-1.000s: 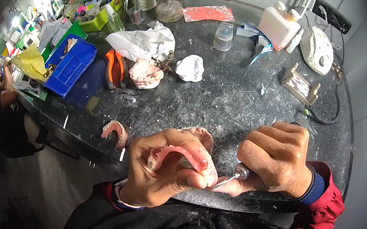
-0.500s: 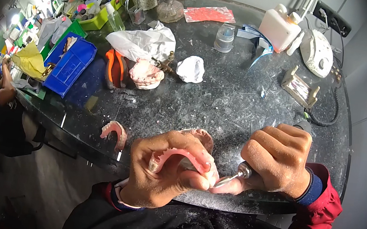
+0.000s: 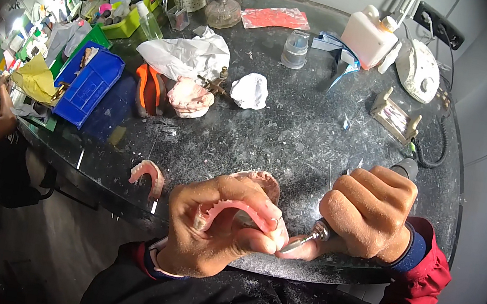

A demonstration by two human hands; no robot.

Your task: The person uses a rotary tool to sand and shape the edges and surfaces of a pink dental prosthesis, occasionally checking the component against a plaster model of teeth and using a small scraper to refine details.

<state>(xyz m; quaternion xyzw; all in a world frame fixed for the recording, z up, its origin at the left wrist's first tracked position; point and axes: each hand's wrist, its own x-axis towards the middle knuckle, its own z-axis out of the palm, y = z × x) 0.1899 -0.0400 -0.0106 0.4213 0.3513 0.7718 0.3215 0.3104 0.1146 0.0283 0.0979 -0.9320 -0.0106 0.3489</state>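
Note:
My left hand [image 3: 198, 234] is closed around a pink denture [image 3: 240, 205], its curved arch turned up between thumb and fingers. In my right hand [image 3: 367, 213] is a rotary handpiece [image 3: 321, 230], gripped in a fist with the thumb stretched toward the denture. Its pointed metal bur [image 3: 293, 245] lies at the denture's right end, by my left thumb tip; whether it touches is hard to tell. Behind my left hand a pinkish plaster dental model [image 3: 266, 183] is partly hidden. Another pink denture with teeth [image 3: 150, 177] rests on the bench to the left.
The dusty dark bench [image 3: 296, 141] holds a pink plaster model [image 3: 190, 100], a white plaster piece [image 3: 250, 91], orange-handled pliers [image 3: 150, 90] and crumpled white paper [image 3: 192, 55]. Blue bins [image 3: 89, 87] stand left, near another person's arm [image 3: 5, 105]. A white control unit [image 3: 419, 70] with coiled cord sits far right.
The bench and its things have shifted slightly left in the picture. Around the denture my left hand keeps its grip; the handpiece is tilted slightly differently, with more of its dark rear end showing.

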